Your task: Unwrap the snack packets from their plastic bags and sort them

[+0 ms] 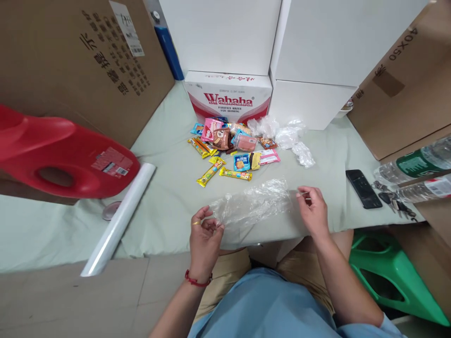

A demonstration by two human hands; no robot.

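Note:
A crinkled clear plastic bag [255, 202] stretches across the front of the cloth-covered table, between my two hands. My left hand [206, 234], with a ring and a red bracelet, grips the bag's left end between thumb and fingers. Close to its right edge is my right hand [313, 206], its fingers loosely curled and a gap showing between thumb and fingers; contact with the thin film is hard to make out. Beyond the bag lies a pile of wrapped snacks [221, 139]. Two yellow snack bars [235, 174] lie nearest the bag. Crumpled clear bags [291, 136] sit right of the pile.
A Wahaha carton [229, 101] and white boxes [313, 42] stand behind the snacks. At left are a red jug [77, 173] and a white roll [120, 218]. At right lie a phone [363, 188], keys [396, 203] and plastic bottles [416, 164]. A green stool [405, 281] stands below.

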